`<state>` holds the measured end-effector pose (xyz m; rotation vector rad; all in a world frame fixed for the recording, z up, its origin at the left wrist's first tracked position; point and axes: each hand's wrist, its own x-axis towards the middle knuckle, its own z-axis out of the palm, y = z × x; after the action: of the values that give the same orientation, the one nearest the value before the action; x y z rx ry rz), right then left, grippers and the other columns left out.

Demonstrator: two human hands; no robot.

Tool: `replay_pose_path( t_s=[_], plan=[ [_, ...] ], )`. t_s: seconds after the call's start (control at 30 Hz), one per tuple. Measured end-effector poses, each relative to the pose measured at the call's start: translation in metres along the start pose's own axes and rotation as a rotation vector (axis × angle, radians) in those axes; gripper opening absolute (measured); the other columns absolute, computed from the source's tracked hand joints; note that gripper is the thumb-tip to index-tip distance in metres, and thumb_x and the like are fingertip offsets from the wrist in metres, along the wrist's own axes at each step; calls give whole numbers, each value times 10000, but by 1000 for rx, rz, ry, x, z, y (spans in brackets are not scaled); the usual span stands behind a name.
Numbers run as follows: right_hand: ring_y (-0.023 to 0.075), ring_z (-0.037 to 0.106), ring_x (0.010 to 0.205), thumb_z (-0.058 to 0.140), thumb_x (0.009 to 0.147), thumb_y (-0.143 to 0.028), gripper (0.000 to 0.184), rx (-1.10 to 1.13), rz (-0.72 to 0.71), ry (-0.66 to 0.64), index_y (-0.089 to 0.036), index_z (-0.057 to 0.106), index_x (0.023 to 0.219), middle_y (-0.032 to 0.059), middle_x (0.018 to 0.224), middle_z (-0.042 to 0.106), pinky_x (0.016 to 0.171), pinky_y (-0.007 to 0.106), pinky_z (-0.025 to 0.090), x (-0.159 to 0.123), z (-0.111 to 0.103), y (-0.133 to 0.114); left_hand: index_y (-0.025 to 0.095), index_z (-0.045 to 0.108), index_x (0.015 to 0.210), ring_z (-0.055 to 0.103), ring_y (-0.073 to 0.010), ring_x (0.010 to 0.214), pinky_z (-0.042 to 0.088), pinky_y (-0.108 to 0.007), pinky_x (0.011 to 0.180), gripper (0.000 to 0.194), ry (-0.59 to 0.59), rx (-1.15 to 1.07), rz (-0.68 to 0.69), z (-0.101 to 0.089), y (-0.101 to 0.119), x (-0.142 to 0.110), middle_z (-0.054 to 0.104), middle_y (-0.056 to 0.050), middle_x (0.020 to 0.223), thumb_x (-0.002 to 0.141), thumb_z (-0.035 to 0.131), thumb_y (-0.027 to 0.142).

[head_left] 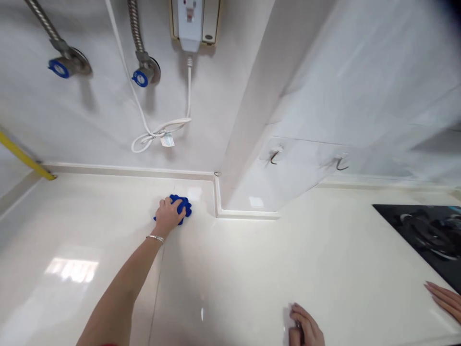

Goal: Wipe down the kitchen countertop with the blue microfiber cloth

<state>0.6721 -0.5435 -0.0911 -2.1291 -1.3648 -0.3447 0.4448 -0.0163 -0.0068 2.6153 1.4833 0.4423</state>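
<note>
My left hand [169, 213] reaches forward over the pale glossy countertop [234, 283], a silver bracelet at its wrist. Its fingers are closed over a bunched blue cloth [185, 206], pressed on the counter near the back wall. At the lower edge of the view is my right hand [308, 327], only partly in frame. Its fingers are curled at the counter surface, and a small dark, shiny bit shows between them; I cannot make out what it is.
Another person's hand [446, 300] rests at the right edge, near a black cooktop [425, 230]. Two blue-handled valves [142, 77], a plug [189, 29] with looped white cable [162, 132], and wall hooks [275, 156] line the walls. A yellow pipe [27, 158] stands left. A boxed column juts out mid-counter.
</note>
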Motion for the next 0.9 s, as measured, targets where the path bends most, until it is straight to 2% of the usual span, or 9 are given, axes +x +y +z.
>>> replay_pose_path(
  t_s=[0.07, 0.23, 0.4, 0.5, 0.6, 0.7, 0.8, 0.9],
  plan=[
    [269, 697, 1014, 494, 881, -194, 184, 11, 3, 27, -196, 611, 1023, 131, 1119, 693, 815, 402, 590, 1, 1, -4, 290, 671, 1227, 459, -316, 1084, 479, -378, 755, 422, -18, -14, 48, -3, 11, -30, 525, -146, 1171, 927, 467, 504],
    [274, 671, 1054, 478, 892, -223, 188, 45, 111, 48, -190, 608, 1025, 139, 1142, 685, 884, 447, 562, 2, 3, -14, 297, 661, 1227, 484, -300, 1059, 498, -379, 769, 395, -51, -53, 157, -12, 39, -102, 538, -135, 1148, 917, 499, 482],
    [256, 663, 1053, 481, 881, -215, 192, 39, 81, 88, -188, 613, 1018, 123, 1150, 686, 894, 437, 549, 2, 5, -13, 315, 667, 1206, 521, -304, 1044, 526, -411, 792, 362, -105, -98, 259, -20, 69, -169, 567, -129, 1134, 892, 550, 451],
    [253, 656, 1061, 472, 882, -206, 194, 35, 73, 84, -188, 609, 1019, 122, 1147, 684, 903, 443, 543, 1, 6, -12, 330, 670, 1199, 534, -319, 1074, 543, -448, 819, 357, -145, -171, 336, -23, 76, -213, 581, -137, 1156, 864, 601, 431],
    [254, 650, 1075, 463, 884, -197, 200, 36, 75, 81, -184, 603, 1027, 126, 1151, 679, 910, 449, 540, 0, 6, -12, 361, 667, 1203, 554, -313, 1065, 559, -468, 842, 372, -182, -245, 452, -27, 60, -250, 598, -127, 1148, 837, 646, 428],
    [251, 649, 1081, 463, 879, -185, 200, 41, 72, 77, -185, 599, 1027, 127, 1151, 675, 908, 443, 542, 0, 4, -12, 374, 672, 1207, 573, -289, 1000, 574, -461, 844, 391, -151, -243, 486, -36, 21, -267, 612, -110, 1109, 817, 671, 404],
    [251, 642, 1102, 470, 875, -178, 204, 41, 84, 58, -185, 595, 1036, 128, 1169, 669, 917, 441, 537, -1, 2, -13, 346, 696, 1197, 575, -282, 971, 584, -431, 820, 366, -67, -178, 354, -43, -20, -260, 608, -124, 1083, 838, 644, 392],
    [256, 635, 1120, 482, 877, -181, 201, 39, 97, 48, -178, 596, 1043, 135, 1182, 663, 929, 443, 532, -2, 0, -13, 344, 712, 1180, 568, -285, 991, 578, -405, 810, 336, -45, -108, 236, -45, -42, -233, 599, -124, 1078, 875, 599, 427]
  ],
)
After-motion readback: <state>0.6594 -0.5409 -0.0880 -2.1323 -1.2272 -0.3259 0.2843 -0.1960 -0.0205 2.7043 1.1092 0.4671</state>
